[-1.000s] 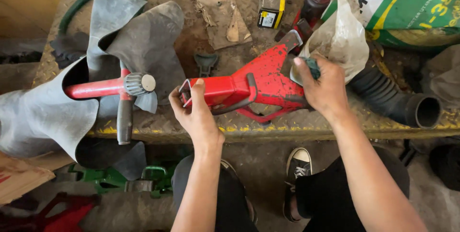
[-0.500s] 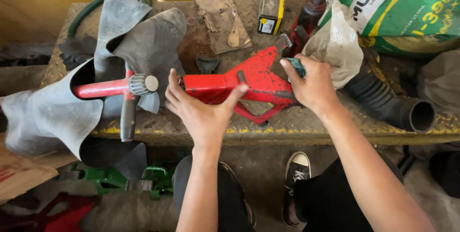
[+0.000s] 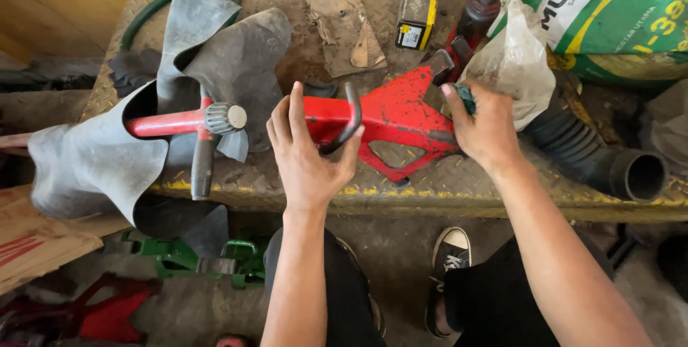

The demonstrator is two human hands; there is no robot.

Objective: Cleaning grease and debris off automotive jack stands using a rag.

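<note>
A red metal tool body (image 3: 398, 114) lies across a worn checker-plate bench (image 3: 444, 189). My left hand (image 3: 308, 150) rests on its left end, fingers spread and wrapping a black curved lever (image 3: 347, 119). My right hand (image 3: 487, 121) presses a small dark green rag (image 3: 462, 96) against the red body's right side. A red rod with a grey knurled knob (image 3: 223, 118) and a dark handle (image 3: 202, 168) sticks out to the left, lying over grey rubber inner-tube sheets (image 3: 107, 153).
At the back stand a small yellow-and-black box (image 3: 419, 9), torn cardboard (image 3: 347, 28), a clear plastic bag (image 3: 512, 68) and a green-white sack (image 3: 616, 14). A black ribbed hose (image 3: 609, 161) lies right. Green clamps (image 3: 208, 257) sit on the floor beside my shoe (image 3: 448, 257).
My left hand opened from gripping the red body's end and moved up over the black lever. The right hand slid a little left along the red body with the rag.
</note>
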